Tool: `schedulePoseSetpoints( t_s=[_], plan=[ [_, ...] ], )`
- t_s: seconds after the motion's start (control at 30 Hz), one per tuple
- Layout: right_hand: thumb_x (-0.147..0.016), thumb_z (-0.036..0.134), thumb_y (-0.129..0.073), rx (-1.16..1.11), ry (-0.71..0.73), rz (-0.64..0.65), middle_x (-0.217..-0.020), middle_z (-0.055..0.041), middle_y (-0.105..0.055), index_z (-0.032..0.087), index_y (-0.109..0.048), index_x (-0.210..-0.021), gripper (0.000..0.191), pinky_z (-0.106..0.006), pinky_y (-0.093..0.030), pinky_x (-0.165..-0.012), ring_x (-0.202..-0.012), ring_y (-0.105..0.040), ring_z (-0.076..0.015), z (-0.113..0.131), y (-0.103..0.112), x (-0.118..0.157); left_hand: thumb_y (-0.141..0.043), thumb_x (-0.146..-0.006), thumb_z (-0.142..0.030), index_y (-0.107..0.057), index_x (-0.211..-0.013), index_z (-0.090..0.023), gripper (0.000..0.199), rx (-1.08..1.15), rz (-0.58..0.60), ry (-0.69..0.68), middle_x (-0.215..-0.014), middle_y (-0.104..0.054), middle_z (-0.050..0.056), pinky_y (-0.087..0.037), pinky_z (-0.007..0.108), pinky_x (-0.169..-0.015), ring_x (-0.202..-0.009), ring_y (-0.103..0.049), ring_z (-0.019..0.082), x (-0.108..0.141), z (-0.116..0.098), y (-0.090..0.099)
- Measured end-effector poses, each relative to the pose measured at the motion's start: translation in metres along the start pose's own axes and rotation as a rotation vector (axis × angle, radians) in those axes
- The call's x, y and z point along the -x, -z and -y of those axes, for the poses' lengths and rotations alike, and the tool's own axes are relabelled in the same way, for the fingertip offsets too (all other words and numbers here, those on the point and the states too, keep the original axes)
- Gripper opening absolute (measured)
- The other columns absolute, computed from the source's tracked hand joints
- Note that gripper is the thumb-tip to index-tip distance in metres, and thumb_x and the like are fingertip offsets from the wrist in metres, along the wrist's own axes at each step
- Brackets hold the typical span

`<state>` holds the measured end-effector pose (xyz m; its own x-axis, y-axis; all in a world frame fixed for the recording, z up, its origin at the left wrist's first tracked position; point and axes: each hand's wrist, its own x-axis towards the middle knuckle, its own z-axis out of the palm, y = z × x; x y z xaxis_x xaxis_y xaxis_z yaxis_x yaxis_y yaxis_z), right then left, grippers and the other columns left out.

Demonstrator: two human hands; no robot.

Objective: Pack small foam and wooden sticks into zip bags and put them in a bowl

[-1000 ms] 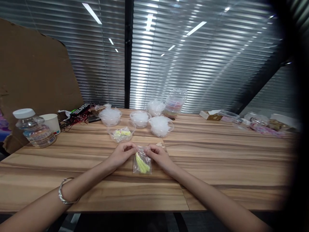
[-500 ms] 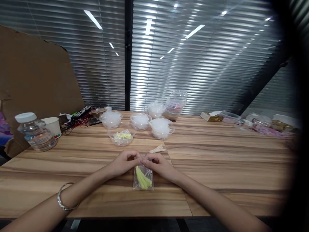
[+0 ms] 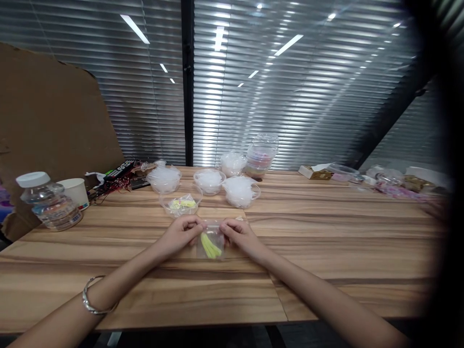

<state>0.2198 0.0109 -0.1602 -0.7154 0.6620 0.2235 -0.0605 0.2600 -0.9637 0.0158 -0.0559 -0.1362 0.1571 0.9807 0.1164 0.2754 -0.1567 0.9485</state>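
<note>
A small clear plastic bag (image 3: 217, 238) hangs by its top edge between my two hands, with a bundle of yellow-green strips (image 3: 210, 246) inside. My left hand (image 3: 184, 234) pinches the bag's upper left corner. At the upper right corner, the thumb and fingers of my right hand (image 3: 241, 236) are closed on the bag. Just beyond my hands stands a clear round bowl (image 3: 198, 197) holding more bagged yellow pieces (image 3: 183, 203). The pale bundle (image 3: 239, 218) behind my right hand is mostly hidden.
Clear bowls with white filling, among them one bowl (image 3: 209, 182), and a stack of clear tubs (image 3: 261, 159) stand at the back. On the left are a bottle (image 3: 54, 208), a paper cup (image 3: 75, 192) and a remote (image 3: 119, 170). A small box (image 3: 314, 172) lies back right.
My hands have moved apart from the middle of the bag's top to its two corners. The bag has been lifted slightly away from me, and my right hand now covers most of the pale bundle.
</note>
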Motion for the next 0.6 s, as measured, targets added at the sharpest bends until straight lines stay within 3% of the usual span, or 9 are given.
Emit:
schedulePoseSetpoints(
  t_s=[0.03,0.1,0.17,0.23,0.3,0.43,0.6],
  plan=[
    [-0.09,0.041,-0.044,-0.035,0.006,-0.024,-0.068,-0.0016,-0.056,0.017,-0.06,-0.093,0.029,-0.026,-0.04,-0.06,-0.06,-0.051,-0.012,0.001,0.003,-0.001,-0.054,-0.083,-0.043,-0.059,-0.08,-0.014,0.03,-0.024,-0.101,-0.037,-0.047,-0.039,-0.007,-0.022,0.018,-0.041,-0.04,-0.033,0.006,0.001,-0.002,0.004],
    [-0.091,0.036,-0.04,-0.056,0.022,-0.095,-0.078,-0.0035,-0.059,0.019,-0.054,-0.11,0.029,-0.029,-0.044,-0.067,-0.069,-0.055,-0.0147,0.003,0.011,-0.003,-0.056,-0.082,-0.04,-0.061,-0.085,-0.015,0.026,-0.093,-0.421,-0.169,-0.05,-0.043,-0.006,-0.024,0.018,-0.04,-0.041,-0.036,0.007,0.002,-0.007,0.016],
    [-0.087,0.026,-0.044,0.054,0.049,-0.157,-0.093,-0.0057,-0.06,0.021,-0.052,-0.113,0.027,-0.033,-0.044,-0.077,-0.086,-0.057,-0.0179,0.003,0.021,-0.005,-0.053,-0.085,-0.037,-0.06,-0.094,-0.016,0.023,-0.168,-0.755,-0.344,-0.057,-0.052,-0.003,-0.037,0.019,-0.047,-0.049,-0.048,0.009,0.001,-0.011,0.032],
    [-0.077,0.011,-0.045,0.308,0.102,-0.193,-0.108,-0.0057,-0.057,0.022,-0.056,-0.106,0.033,-0.037,-0.038,-0.091,-0.104,-0.051,-0.0202,0.0,0.032,-0.006,-0.05,-0.088,-0.034,-0.059,-0.101,-0.018,0.023,-0.341,-0.874,-0.468,-0.074,-0.064,0.002,-0.047,0.026,-0.067,-0.069,-0.06,0.014,-0.002,-0.01,0.05],
    [-0.066,0.001,-0.042,0.551,0.144,-0.183,-0.111,-0.0049,-0.056,0.022,-0.057,-0.104,0.046,-0.038,-0.035,-0.095,-0.108,-0.048,-0.0207,-0.005,0.038,-0.006,-0.051,-0.087,-0.032,-0.061,-0.104,-0.019,0.024,-0.634,-0.767,-0.523,-0.09,-0.068,0.006,-0.045,0.033,-0.084,-0.088,-0.061,0.018,-0.008,-0.003,0.065],
    [-0.056,-0.004,-0.04,0.844,0.187,-0.05,-0.102,-0.0051,-0.057,0.02,-0.058,-0.098,0.052,-0.036,-0.037,-0.09,-0.102,-0.048,-0.021,-0.013,0.039,-0.004,-0.049,-0.087,-0.037,-0.067,-0.096,-0.02,0.027,-1.138,-0.462,-0.502,-0.09,-0.068,0.008,-0.04,0.039,-0.089,-0.098,-0.057,0.025,-0.018,0.014,0.077],
    [-0.072,0.002,-0.043,0.963,0.249,0.009,-0.097,-0.0067,-0.058,0.02,-0.059,-0.097,0.034,-0.037,-0.035,-0.09,-0.099,-0.048,-0.0217,-0.012,0.034,-0.003,-0.045,-0.085,-0.052,-0.07,-0.088,-0.021,0.04,-1.288,-0.298,-0.339,-0.092,-0.064,0.009,-0.039,0.038,-0.083,-0.093,-0.054,0.025,-0.016,0.014,0.071]
  ],
)
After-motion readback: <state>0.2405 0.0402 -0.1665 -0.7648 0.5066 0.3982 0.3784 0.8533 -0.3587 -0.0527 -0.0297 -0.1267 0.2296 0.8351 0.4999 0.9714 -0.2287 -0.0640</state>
